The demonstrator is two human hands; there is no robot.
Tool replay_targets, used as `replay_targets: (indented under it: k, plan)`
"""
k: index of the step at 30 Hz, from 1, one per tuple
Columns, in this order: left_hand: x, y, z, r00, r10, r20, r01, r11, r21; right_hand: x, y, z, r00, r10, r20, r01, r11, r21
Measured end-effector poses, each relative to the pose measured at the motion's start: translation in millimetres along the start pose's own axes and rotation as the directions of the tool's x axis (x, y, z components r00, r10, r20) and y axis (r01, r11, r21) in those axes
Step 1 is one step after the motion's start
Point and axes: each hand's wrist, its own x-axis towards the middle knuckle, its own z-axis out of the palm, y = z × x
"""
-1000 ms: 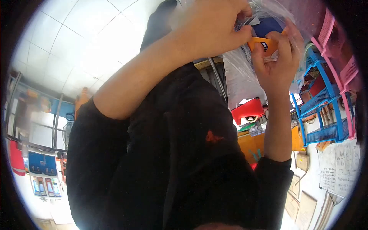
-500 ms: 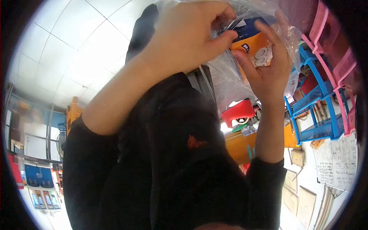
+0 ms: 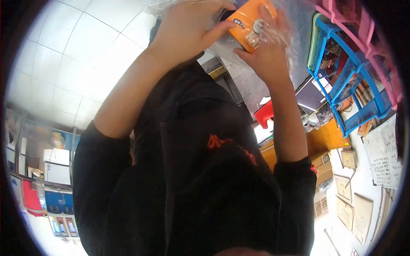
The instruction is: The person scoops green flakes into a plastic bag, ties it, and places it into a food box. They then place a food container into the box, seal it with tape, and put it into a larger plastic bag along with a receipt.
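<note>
An orange-and-dark-blue packet (image 3: 246,18) with white and grey print lies between my hands at the top edge of the view, with a clear plastic bag (image 3: 291,40) around it. My left hand (image 3: 188,30) grips its left edge, the thumb on the orange face and the fingers bent above. My right hand (image 3: 270,59) holds the packet from the right. Its fingers lie over the printed face, partly behind glossy plastic, and its thumb is at the lower edge. The packet's top is cut off by the frame.
A grey surface (image 3: 252,79) lies beneath the hands. To the right stand a blue plastic rack (image 3: 363,119) and a pink rack (image 3: 369,40). A red object (image 3: 264,114) shows beside my right forearm. White floor tiles (image 3: 64,64) spread at left; a whiteboard (image 3: 384,155) is at far right.
Both hands and the packet have shifted up and left in the view. More of the orange face shows, and the grey surface and blue rack have come further into sight.
</note>
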Motion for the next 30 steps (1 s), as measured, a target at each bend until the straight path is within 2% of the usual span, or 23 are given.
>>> replay_targets:
  k: [2,4,5,6,8,9,10,11,12,14,15,16,18,19,20,21,22,24,25,27,28,29,30]
  plan:
    - [14,11,-6,0.976,-0.130,0.172,0.144,0.987,-0.067,8,3,8,0.999,0.001,-0.044,-0.001,1.000,-0.013]
    - [23,18,-9,0.985,-0.068,0.156,0.073,0.997,-0.023,17,3,6,0.958,0.242,0.152,-0.242,0.970,-0.018]
    - [28,21,-9,0.989,-0.025,0.143,0.025,1.000,0.003,16,0,-1,0.962,0.243,0.124,-0.244,0.970,-0.009]
    - [38,17,-12,0.989,0.001,0.150,-0.003,1.000,0.013,14,-3,-9,0.977,0.196,0.085,-0.201,0.978,0.062]
    - [56,5,-25,0.927,0.173,0.332,-0.170,0.985,-0.039,8,-11,-26,0.989,0.144,0.014,-0.145,0.980,0.135]
    - [58,9,-29,0.923,0.190,0.334,-0.192,0.981,-0.027,0,-14,-36,0.995,0.015,-0.095,0.000,0.988,0.157]
    - [59,14,-31,0.932,0.101,0.348,-0.058,0.990,-0.132,-6,-13,-43,0.973,-0.111,-0.204,0.145,0.977,0.157]
    - [63,18,-32,0.928,0.015,0.371,0.078,0.969,-0.233,-14,-6,-39,0.973,-0.103,-0.204,0.174,0.914,0.366]
    - [69,30,-34,0.929,0.034,0.369,0.055,0.972,-0.228,-19,-10,-49,0.968,-0.107,-0.225,0.184,0.916,0.357]
    - [77,58,-36,0.841,-0.027,0.540,0.208,0.938,-0.277,-40,-26,-70,0.977,-0.140,-0.163,0.193,0.905,0.379]
    - [81,61,-36,0.819,0.002,0.574,0.269,0.882,-0.386,-46,-31,-82,0.967,-0.214,-0.137,0.245,0.930,0.275]
    - [85,66,-35,0.815,0.014,0.579,0.255,0.889,-0.381,-53,-32,-84,0.965,-0.210,-0.156,0.246,0.931,0.270]
    - [95,78,-34,0.712,0.120,0.692,0.366,0.778,-0.511,-66,-31,-85,0.933,-0.193,-0.304,0.321,0.827,0.461]
    - [99,86,-34,0.706,0.135,0.695,0.348,0.789,-0.506,-73,-34,-96,0.927,-0.236,-0.290,0.328,0.885,0.329]
    - [101,95,-34,0.671,0.141,0.728,0.406,0.751,-0.521,-78,-35,-99,0.921,-0.232,-0.312,0.332,0.888,0.319]
    - [103,102,-33,0.634,0.150,0.759,0.465,0.710,-0.529,-83,-36,-98,0.920,-0.208,-0.332,0.346,0.830,0.437]
    - [105,100,-26,0.624,0.165,0.763,0.450,0.722,-0.525,-88,-36,-98,0.919,-0.184,-0.349,0.358,0.758,0.546]
    - [110,92,-9,0.617,0.480,0.623,0.212,0.661,-0.719,-98,-39,-101,0.917,-0.164,-0.363,0.356,0.745,0.564]
    - [113,95,-2,0.598,0.495,0.631,0.205,0.666,-0.717,-103,-41,-103,0.923,-0.152,-0.354,0.347,0.726,0.594]
    - [118,103,11,0.492,0.444,0.748,0.548,0.509,-0.663,-114,-50,-111,0.932,-0.147,-0.331,0.323,0.753,0.573]
    - [124,107,17,0.465,0.461,0.756,0.546,0.523,-0.654,-117,-54,-115,0.946,-0.152,-0.287,0.294,0.777,0.557]
    - [132,108,24,0.462,0.387,0.798,0.585,0.543,-0.602,-116,-61,-116,0.876,-0.207,-0.436,0.411,0.793,0.450]
    - [140,109,32,0.453,0.313,0.835,0.622,0.560,-0.548,-114,-66,-118,0.867,-0.182,-0.464,0.402,0.805,0.436]
